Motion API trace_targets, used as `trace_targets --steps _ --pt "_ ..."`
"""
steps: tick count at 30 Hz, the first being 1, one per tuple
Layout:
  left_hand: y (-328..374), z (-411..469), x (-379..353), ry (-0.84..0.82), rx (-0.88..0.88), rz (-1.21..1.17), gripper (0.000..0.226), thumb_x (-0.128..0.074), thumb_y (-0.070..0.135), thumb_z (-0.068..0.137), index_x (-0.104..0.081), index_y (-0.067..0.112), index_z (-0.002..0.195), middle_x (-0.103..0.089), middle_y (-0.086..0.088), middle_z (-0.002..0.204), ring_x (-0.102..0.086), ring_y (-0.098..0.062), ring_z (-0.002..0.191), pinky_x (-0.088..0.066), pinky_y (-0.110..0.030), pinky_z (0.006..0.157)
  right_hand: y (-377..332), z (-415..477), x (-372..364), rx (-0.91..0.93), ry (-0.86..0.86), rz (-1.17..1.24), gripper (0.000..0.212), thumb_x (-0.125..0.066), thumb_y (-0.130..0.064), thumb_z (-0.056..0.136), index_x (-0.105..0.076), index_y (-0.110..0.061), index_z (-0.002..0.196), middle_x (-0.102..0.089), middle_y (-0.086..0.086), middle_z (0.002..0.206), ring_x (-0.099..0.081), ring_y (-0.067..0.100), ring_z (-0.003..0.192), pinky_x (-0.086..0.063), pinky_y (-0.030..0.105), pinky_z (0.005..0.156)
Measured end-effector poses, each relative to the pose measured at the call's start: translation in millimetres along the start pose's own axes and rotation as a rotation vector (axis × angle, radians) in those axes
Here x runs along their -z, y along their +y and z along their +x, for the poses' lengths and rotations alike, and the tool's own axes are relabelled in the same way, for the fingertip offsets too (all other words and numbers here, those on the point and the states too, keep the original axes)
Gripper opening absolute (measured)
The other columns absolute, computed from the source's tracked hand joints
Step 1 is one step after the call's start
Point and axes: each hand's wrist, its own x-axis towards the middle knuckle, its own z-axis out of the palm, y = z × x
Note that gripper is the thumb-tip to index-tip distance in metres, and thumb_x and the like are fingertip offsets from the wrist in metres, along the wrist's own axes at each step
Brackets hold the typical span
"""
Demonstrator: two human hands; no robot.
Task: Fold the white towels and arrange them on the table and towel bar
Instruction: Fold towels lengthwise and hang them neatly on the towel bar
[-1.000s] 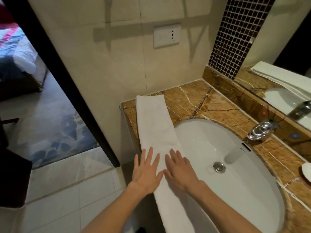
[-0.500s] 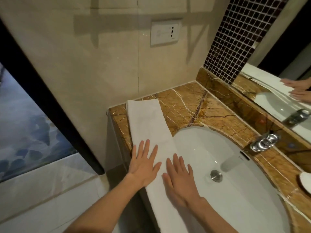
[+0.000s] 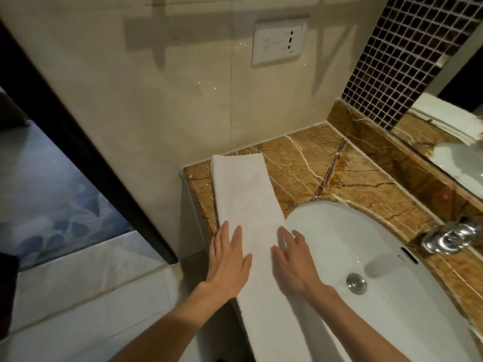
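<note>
A white towel point(image 3: 245, 194), folded into a long narrow strip, lies along the left edge of the brown marble counter point(image 3: 326, 176) and runs toward me past the sink. My left hand point(image 3: 227, 262) lies flat on the towel's left edge with straight fingers. My right hand point(image 3: 292, 259) rests flat on its right edge, beside the basin rim. Neither hand grips the cloth. No towel bar is in view.
A white oval sink point(image 3: 366, 246) with a metal drain point(image 3: 356, 282) fills the counter's right part. A chrome faucet point(image 3: 449, 237) stands at the far right under a mirror point(image 3: 454, 142). A wall socket point(image 3: 278, 43) sits above. Tiled floor and a dark door frame point(image 3: 86, 142) lie left.
Both hands have slid a little farther up the towel, staying flat on it. The camera has moved closer to the counter.
</note>
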Motion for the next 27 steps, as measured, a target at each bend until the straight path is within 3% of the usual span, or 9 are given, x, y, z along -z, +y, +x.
trace_targets --steps 2,4,9,10,14,18,20,23,27 --pt "2 -10 5 0.034 0.143 -0.247 0.071 -0.045 0.038 0.095 -0.003 0.020 0.149 -0.011 -0.003 0.148 -0.029 -0.022 0.133 -0.029 -0.032 0.110 5 11 6 -0.066 0.016 0.105 0.031 -0.046 -0.031 0.093 -0.049 -0.017 0.120 -0.055 0.010 0.119 -0.050 0.028 0.111 -0.044 0.039 0.091" --pt "5 -17 11 0.038 0.277 -0.560 0.063 -0.056 0.023 0.091 -0.021 0.018 0.144 -0.034 -0.002 0.125 -0.047 -0.012 0.104 -0.039 -0.020 0.091 9 19 8 -0.148 0.003 0.119 0.029 -0.054 -0.030 0.090 -0.054 -0.010 0.111 -0.060 0.008 0.103 -0.055 0.025 0.092 -0.046 0.035 0.078" --pt "3 -18 17 0.053 0.429 -0.762 0.017 -0.063 0.016 0.087 -0.052 0.016 0.099 -0.061 0.000 0.082 -0.055 -0.006 0.068 -0.043 -0.010 0.052 18 28 8 -0.376 -0.070 0.273 0.027 -0.062 -0.036 0.088 -0.056 -0.010 0.092 -0.062 0.002 0.086 -0.056 0.016 0.073 -0.039 0.028 0.067" --pt "4 -18 17 0.046 0.437 -0.768 0.011 -0.064 0.017 0.086 -0.053 0.017 0.088 -0.060 0.001 0.075 -0.054 -0.005 0.064 -0.040 -0.011 0.049 20 29 9 -0.400 -0.083 0.326 0.025 -0.063 -0.035 0.087 -0.057 -0.011 0.088 -0.064 0.003 0.084 -0.058 0.016 0.073 -0.042 0.029 0.066" --pt "13 -17 22 -0.042 0.539 -0.928 0.033 -0.063 0.018 0.087 -0.045 0.015 0.059 -0.053 -0.005 0.064 -0.048 -0.016 0.060 -0.043 -0.026 0.059 24 26 13 -0.432 -0.108 0.453 0.029 -0.065 -0.031 0.086 -0.054 -0.012 0.067 -0.058 0.002 0.062 -0.055 0.016 0.057 -0.042 0.027 0.056" --pt "19 -17 33 -0.132 0.654 -1.214 0.012 -0.048 0.012 0.092 -0.051 0.004 0.083 -0.058 -0.015 0.083 -0.053 -0.021 0.073 -0.044 -0.030 0.065 18 24 21 -0.461 -0.120 0.536 0.028 -0.062 -0.023 0.088 -0.048 -0.012 0.066 -0.048 0.007 0.062 -0.046 0.017 0.052 -0.035 0.024 0.051" --pt "21 -18 38 -0.136 0.664 -1.302 0.016 -0.045 0.010 0.093 -0.053 -0.002 0.101 -0.063 -0.021 0.097 -0.057 -0.029 0.083 -0.047 -0.038 0.074 14 24 30 -0.469 -0.103 0.591 0.027 -0.063 -0.019 0.088 -0.048 -0.011 0.067 -0.049 0.007 0.061 -0.048 0.018 0.053 -0.036 0.025 0.053" --pt "21 -18 52 -0.102 0.618 -1.386 0.021 -0.047 0.007 0.093 -0.058 0.001 0.110 -0.067 -0.019 0.107 -0.064 -0.035 0.099 -0.049 -0.049 0.092 6 24 50 -0.426 -0.099 0.705 0.020 -0.067 -0.014 0.086 -0.051 -0.008 0.074 -0.056 0.013 0.070 -0.053 0.023 0.062 -0.039 0.031 0.059" --pt "20 -18 81 -0.057 0.511 -1.417 0.035 -0.060 0.012 0.090 -0.053 0.014 0.124 -0.066 -0.009 0.114 -0.065 -0.027 0.101 -0.053 -0.049 0.089 -14 22 83 -0.343 -0.071 0.782 0.023 -0.070 -0.022 0.086 -0.061 -0.008 0.101 -0.068 0.013 0.088 -0.065 0.029 0.076 -0.048 0.038 0.066"
